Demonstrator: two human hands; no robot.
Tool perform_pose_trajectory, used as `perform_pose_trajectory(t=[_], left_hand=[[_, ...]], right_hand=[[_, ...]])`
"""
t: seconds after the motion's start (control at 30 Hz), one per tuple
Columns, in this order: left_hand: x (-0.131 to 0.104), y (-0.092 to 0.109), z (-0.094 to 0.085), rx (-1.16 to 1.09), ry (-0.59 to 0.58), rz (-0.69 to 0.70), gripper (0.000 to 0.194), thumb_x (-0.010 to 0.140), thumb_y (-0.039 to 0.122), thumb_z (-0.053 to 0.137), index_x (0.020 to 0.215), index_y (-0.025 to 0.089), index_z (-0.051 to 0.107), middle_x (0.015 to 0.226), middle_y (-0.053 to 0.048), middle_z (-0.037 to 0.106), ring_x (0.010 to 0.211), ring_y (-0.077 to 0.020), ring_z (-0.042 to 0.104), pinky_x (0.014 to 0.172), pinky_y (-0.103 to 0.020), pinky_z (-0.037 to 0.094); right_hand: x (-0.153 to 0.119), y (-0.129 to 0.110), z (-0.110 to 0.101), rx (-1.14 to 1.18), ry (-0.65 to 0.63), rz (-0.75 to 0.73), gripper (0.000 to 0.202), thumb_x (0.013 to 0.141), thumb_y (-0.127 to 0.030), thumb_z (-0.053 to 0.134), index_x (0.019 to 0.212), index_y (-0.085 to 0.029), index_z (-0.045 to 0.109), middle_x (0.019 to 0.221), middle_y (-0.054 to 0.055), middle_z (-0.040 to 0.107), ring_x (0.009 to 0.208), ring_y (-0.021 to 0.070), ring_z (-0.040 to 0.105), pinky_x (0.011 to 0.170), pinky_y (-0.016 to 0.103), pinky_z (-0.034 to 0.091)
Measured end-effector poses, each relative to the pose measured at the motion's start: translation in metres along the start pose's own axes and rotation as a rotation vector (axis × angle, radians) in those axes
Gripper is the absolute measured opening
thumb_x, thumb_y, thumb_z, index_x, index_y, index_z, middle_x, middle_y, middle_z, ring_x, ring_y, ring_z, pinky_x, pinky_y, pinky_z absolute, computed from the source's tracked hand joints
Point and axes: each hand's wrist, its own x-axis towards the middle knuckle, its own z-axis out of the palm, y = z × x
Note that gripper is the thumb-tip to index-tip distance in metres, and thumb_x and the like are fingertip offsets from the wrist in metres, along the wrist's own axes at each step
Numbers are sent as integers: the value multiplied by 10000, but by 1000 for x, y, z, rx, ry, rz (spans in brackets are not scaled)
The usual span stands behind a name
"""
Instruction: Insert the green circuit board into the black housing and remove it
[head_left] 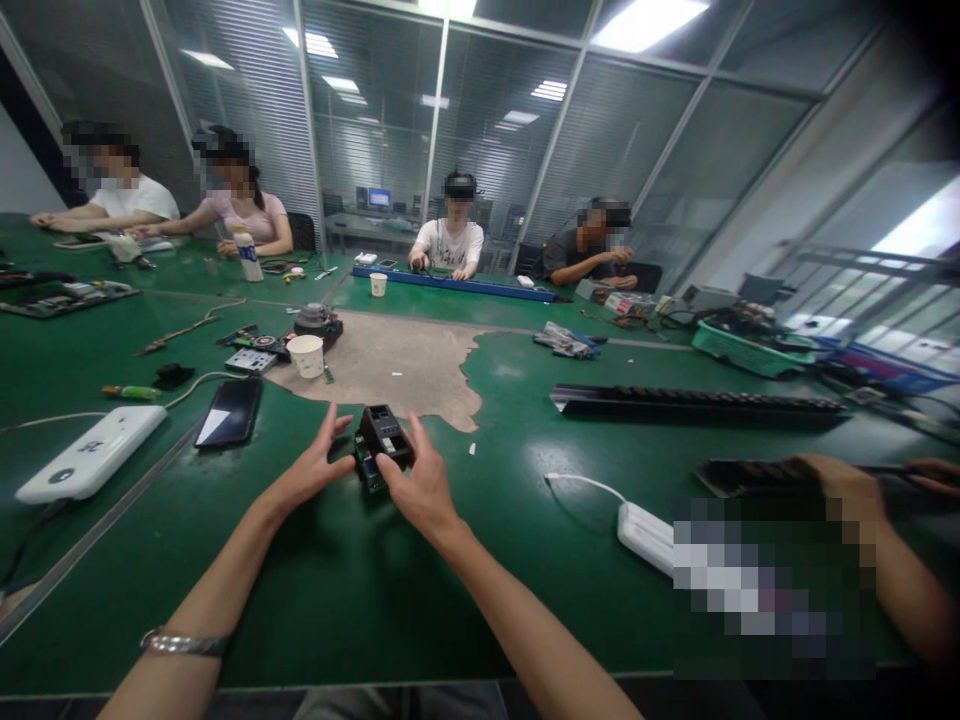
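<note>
A small black boxy electronic part [384,432] with a green circuit board along its lower left side is tilted up over the green table in front of me. My right hand [429,485] grips its right side, thumb on the near face and fingers behind. At its left is my left hand [321,462], thumb and fingers spread apart; the thumb tip comes close to the part, and I cannot tell if it touches. A metal bracelet [184,643] circles my left wrist.
Left of me lie a phone [229,412] and a white power bank [94,455] with cables. Ahead stands a paper cup [306,357] beside loose electronics. To the right are a long black strip [697,402], a white power bank [649,538] and a co-worker's hand [844,490]. Several people sit across the table.
</note>
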Motion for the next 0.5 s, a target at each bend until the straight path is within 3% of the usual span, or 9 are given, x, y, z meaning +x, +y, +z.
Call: perform_pose_trajectory(t=[0.07,0.23,0.5], left_hand=[[1,3,2,-96,41,-16,1109,836,739,532,1563,172,-85,1594,-191,240,1474,-328,210,1193,-480,152],[4,15,7,-313,188,-105,926,904,782,98,1569,151,-33,1590,-190,258,1482,-292,201,1197,-477,150],[6,10,5,-310,214,-77,838,945,729,125,1573,182,34,1597,-177,247,1490,-289,170,1190,-517,130]], right_hand=[[0,-3,8,-56,-10,-24,758,816,-303,659,1489,-158,342,1301,130,630,1207,274,601,1044,418,471],[0,-9,17,-160,-40,-56,794,803,-277,656,1506,-146,311,1302,153,621,1187,306,609,1025,448,482],[-17,12,25,-269,-119,-88,876,795,-253,662,1537,-114,218,1418,201,510,1292,339,516,1060,479,450]])
